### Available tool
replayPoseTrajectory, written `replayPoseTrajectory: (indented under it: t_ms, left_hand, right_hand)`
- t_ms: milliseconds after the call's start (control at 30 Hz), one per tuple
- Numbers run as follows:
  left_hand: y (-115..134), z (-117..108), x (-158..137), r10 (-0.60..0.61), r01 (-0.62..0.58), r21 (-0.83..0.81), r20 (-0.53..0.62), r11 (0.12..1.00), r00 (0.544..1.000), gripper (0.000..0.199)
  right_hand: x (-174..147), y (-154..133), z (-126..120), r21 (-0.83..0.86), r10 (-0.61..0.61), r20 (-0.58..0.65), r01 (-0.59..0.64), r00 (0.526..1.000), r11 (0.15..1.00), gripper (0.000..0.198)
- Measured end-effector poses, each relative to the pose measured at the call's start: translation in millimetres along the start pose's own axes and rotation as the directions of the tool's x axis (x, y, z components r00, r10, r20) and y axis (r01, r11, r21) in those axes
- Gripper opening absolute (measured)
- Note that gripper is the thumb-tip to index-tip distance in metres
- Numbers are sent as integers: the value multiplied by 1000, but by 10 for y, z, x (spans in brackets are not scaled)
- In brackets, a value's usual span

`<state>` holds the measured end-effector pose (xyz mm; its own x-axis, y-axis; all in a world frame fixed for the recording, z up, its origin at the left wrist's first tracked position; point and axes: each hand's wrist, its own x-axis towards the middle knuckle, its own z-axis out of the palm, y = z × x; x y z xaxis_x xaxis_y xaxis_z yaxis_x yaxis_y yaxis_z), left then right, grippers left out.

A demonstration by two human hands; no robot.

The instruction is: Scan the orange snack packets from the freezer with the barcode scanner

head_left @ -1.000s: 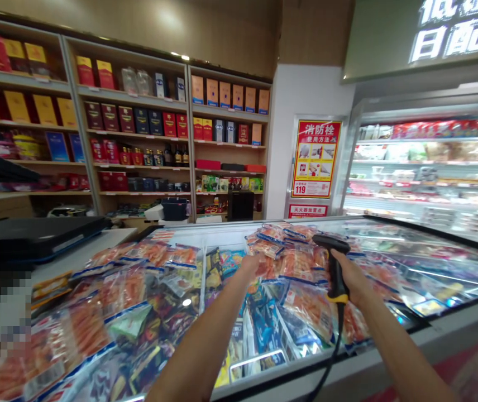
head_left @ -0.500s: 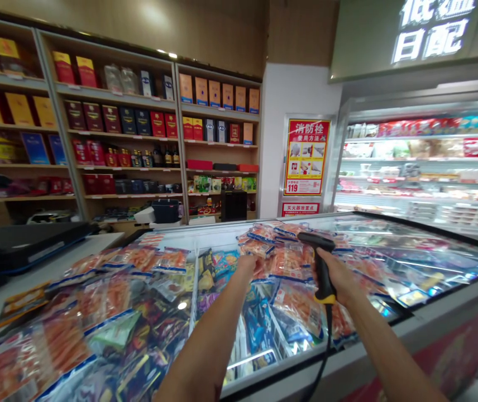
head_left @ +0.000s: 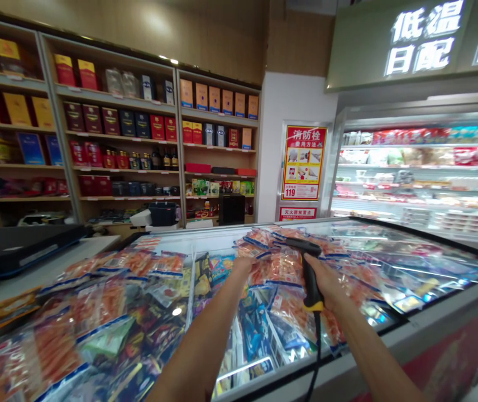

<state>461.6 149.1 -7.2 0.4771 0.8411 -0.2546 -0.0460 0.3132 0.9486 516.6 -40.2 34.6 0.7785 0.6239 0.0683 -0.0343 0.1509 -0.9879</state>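
My right hand is wrapped round the grip of a black and yellow handheld barcode scanner. The scanner's head points left over clear packets of orange-red food sticks, and its cable runs down past the freezer's front edge. My left hand is closed at the left edge of a packet in that pile; its fingertips are mostly hidden. Another packet lies nearer me, below the scanner.
A chest freezer with a glass top spans the front, holding colourful bags in wire-divided sections. More packets cover the left side. A black flat device sits on the left counter. Shelves of boxes and a lit refrigerated display stand behind.
The scanner and my right hand have shifted slightly left and down over the packets. My left hand stays at the packet's edge. The view has tilted up slightly.
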Motion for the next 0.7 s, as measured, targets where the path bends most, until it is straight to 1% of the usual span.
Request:
replayPoseTrajectory:
  t_ms: [67,133,200,333,533,700]
  left_hand:
    - [30,-187,-54,-8,7,31,36,1000,999,31]
    - [60,-393,-123,-1,-2,59,50,998,999,31]
    - [93,-607,-195,15,-18,83,37,996,999,31]
    - [160,-1046,-306,46,-43,123,-19,991,999,30]
    - [225,-1659,-386,91,-70,172,-119,983,989,30]
    - [251,-2003,-467,125,-82,222,-188,972,974,29]
  right_hand:
    - [-30,12,98,-17,17,30,-17,999,1000,31]
    - [-95,31,227,-32,39,90,-36,995,999,32]
    - [-199,54,383,-39,60,180,-54,982,998,33]
    - [-462,114,711,-52,110,342,-98,933,994,33]
    - [-738,209,1086,-98,157,443,-127,883,987,32]
    - [-865,226,1306,-135,195,479,-147,856,980,35]
